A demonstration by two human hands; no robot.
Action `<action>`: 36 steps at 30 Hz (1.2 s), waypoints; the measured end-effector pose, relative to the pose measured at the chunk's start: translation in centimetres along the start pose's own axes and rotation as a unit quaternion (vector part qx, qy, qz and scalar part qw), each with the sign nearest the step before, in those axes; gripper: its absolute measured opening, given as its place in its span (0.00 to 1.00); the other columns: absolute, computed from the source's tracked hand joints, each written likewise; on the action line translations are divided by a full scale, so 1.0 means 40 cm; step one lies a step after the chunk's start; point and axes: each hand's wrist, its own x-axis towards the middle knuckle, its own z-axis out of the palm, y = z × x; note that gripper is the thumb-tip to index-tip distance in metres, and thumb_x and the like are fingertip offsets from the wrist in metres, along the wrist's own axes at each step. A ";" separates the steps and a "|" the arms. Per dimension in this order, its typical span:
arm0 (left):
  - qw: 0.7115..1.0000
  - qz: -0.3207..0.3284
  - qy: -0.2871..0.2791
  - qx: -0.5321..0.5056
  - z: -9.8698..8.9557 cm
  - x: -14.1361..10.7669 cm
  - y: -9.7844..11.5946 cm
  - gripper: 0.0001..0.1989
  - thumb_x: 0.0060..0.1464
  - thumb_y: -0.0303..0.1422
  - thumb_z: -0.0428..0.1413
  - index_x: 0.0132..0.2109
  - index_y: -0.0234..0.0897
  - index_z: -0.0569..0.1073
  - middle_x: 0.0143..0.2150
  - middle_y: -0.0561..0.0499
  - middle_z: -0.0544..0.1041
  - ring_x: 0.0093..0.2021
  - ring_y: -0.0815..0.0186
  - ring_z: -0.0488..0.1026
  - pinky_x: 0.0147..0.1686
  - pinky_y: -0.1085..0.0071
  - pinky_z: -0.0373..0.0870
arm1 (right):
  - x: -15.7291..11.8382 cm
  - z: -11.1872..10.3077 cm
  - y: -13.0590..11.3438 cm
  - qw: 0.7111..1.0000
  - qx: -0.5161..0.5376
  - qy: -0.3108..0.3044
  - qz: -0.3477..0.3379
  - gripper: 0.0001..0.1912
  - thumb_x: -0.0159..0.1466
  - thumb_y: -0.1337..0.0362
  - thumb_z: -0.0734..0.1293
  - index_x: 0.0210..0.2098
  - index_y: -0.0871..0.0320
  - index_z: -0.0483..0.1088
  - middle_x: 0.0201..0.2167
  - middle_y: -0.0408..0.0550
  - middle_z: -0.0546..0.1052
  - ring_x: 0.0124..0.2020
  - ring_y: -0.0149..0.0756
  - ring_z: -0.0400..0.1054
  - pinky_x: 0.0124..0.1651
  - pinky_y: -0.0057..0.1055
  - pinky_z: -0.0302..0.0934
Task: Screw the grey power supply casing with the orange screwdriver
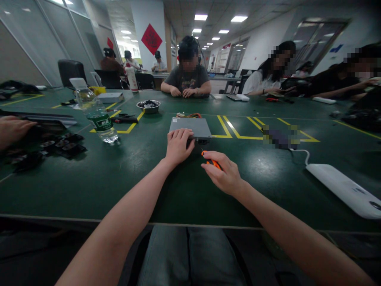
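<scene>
A grey metal computer power supply (195, 126) lies flat on the green table, its socket end towards me and coloured wires at its far edge. My left hand (180, 145) grips its near left corner, fingers over the top and thumb along the front face. In my right hand (224, 171) is a screwdriver (214, 163) with an orange and black handle, pinched between thumb and fingers. Its thin tip points towards the socket end, a little short of the case.
A water bottle (98, 115) stands left, near black parts (62, 146) and another person's hand (14, 131). A metal bowl (148, 105) of small dark items sits further back. On the right lies a white power bank (342, 190) with a cable. A person (189, 75) sits opposite.
</scene>
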 end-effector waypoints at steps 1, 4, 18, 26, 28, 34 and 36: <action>1.000 0.002 0.002 0.001 0.000 0.000 0.000 0.09 0.57 0.32 0.51 0.45 0.41 0.67 0.50 0.50 0.74 0.51 0.61 0.67 0.51 0.61 0.54 | 0.004 -0.003 -0.002 1.000 -0.012 0.011 -0.008 0.12 0.58 0.70 0.66 0.40 0.53 0.63 0.44 0.49 0.69 0.47 0.36 0.67 0.44 0.34 0.71; 1.000 0.004 0.003 -0.001 -0.001 0.001 0.001 0.08 0.58 0.32 0.50 0.45 0.41 0.67 0.50 0.50 0.74 0.51 0.61 0.67 0.51 0.61 0.54 | 0.010 -0.006 -0.008 0.999 -0.026 0.030 -0.014 0.12 0.58 0.71 0.66 0.40 0.53 0.64 0.43 0.49 0.69 0.45 0.36 0.68 0.41 0.32 0.71; 1.000 -0.006 -0.006 -0.008 -0.002 0.000 0.002 0.08 0.59 0.33 0.49 0.45 0.42 0.67 0.50 0.50 0.73 0.51 0.61 0.67 0.52 0.60 0.54 | 0.002 -0.003 -0.013 0.999 0.029 0.019 0.018 0.15 0.59 0.75 0.62 0.43 0.54 0.61 0.46 0.51 0.70 0.50 0.38 0.66 0.45 0.37 0.70; 1.000 -0.004 -0.003 -0.006 -0.002 0.000 0.002 0.08 0.59 0.33 0.49 0.45 0.42 0.67 0.50 0.51 0.73 0.51 0.62 0.67 0.52 0.61 0.54 | -0.002 0.000 -0.015 0.999 0.028 -0.011 0.040 0.12 0.58 0.72 0.64 0.41 0.54 0.62 0.47 0.52 0.69 0.52 0.40 0.65 0.47 0.40 0.69; 1.000 -0.005 -0.006 -0.005 -0.001 -0.001 0.001 0.08 0.59 0.33 0.49 0.45 0.42 0.67 0.50 0.50 0.73 0.51 0.62 0.66 0.52 0.60 0.53 | -0.002 0.001 -0.016 0.999 0.033 -0.004 0.012 0.12 0.59 0.73 0.63 0.41 0.54 0.63 0.47 0.50 0.71 0.52 0.39 0.66 0.46 0.38 0.70; 1.000 -0.003 -0.002 -0.006 -0.002 -0.001 0.002 0.07 0.59 0.33 0.49 0.45 0.42 0.67 0.50 0.51 0.73 0.52 0.62 0.67 0.52 0.61 0.53 | -0.006 0.005 -0.017 0.997 0.034 -0.017 0.064 0.12 0.59 0.73 0.62 0.41 0.54 0.62 0.49 0.52 0.68 0.52 0.39 0.65 0.47 0.39 0.70; 1.000 -0.001 0.001 -0.007 -0.002 -0.001 0.002 0.07 0.59 0.33 0.49 0.45 0.42 0.67 0.50 0.51 0.74 0.52 0.62 0.67 0.52 0.61 0.53 | -0.001 0.002 -0.018 0.999 0.013 -0.010 0.045 0.10 0.59 0.70 0.64 0.39 0.53 0.62 0.46 0.49 0.70 0.51 0.39 0.66 0.46 0.40 0.70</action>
